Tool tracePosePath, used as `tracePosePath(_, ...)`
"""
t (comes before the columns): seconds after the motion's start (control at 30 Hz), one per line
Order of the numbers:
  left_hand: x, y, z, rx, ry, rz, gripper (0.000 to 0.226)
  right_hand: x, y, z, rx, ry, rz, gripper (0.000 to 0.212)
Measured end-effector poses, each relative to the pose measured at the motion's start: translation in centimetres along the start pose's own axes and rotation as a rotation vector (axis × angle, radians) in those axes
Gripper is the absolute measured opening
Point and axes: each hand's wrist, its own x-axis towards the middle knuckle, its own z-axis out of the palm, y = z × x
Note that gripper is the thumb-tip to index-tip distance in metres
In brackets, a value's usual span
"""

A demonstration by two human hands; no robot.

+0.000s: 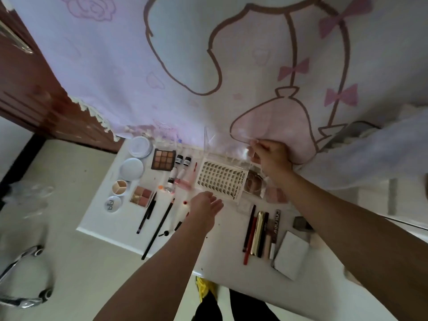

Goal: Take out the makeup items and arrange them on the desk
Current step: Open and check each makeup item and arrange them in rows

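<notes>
Right hand [266, 156] pinches clear plastic [212, 139], prob lifting it off lash tray [220, 179]; left hand [205, 208] open, ready to steady.

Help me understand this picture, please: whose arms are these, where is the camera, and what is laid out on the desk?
There is no machine here: a person wears one camera on the head, so you look down along both arms. The white desk holds makeup: a lash tray, an eyeshadow palette, a round compact and a row of pencils and tubes. The right hand pinches clear plastic packaging at the far edge. The left hand is open near the lash tray and holds nothing.
</notes>
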Motion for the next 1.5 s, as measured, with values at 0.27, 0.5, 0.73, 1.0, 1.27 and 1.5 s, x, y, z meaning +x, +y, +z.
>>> tracePosePath(0.27, 1.2, -0.2, 0.4, 0.064, 0.094, -0.010, 0.013, 0.9, 1.3, 0.9, -0.033, 0.001, -0.037, 0.020)
tracePosePath(0.5, 1.1, -0.1, 0.7, 0.071, 0.118, -0.006, 0.013, 1.4, 2.6, 1.3, -0.244, 0.054, -0.127, 0.030)
tracePosePath(0.73, 0.7, -0.1, 0.1, 0.118, 0.097, 0.005, 0.010, 2.1, 3.2, 1.4, -0.436, 0.101, -0.082, 0.043)
tracePosePath(1.0, -0.9, -0.1, -1.2, 0.220, 0.056, 0.036, 0.018, 0.1, 2.9, 0.8, -0.575, 0.092, -0.005, 0.017)
tracePosePath(1.27, -3.6, 0.3, -2.2, 0.392, -0.052, 0.168, 0.007, -3.7, 2.0, -0.9, -0.730, 0.108, -0.117, 0.027)
tracePosePath(1.5, -3.6, -2.1, -3.2, 0.628, -0.116, 0.196, 0.016, -4.2, 4.5, -3.3, -1.314, -0.226, -0.247, 0.051)
